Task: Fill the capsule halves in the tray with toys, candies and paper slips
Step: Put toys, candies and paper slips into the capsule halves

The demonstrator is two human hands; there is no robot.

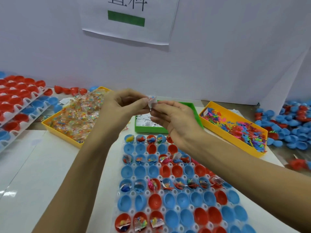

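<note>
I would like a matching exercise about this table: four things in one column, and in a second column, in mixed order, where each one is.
Things:
1. candy packets
2. paper slips
3. small plastic toys
4. folded slip

Places:
a. green bin
b. pinched between the fingertips of both hands, left and right
c. yellow bin on the left
d. yellow bin on the right

Pairs: 1-c, 2-a, 3-d, 4-b
</note>
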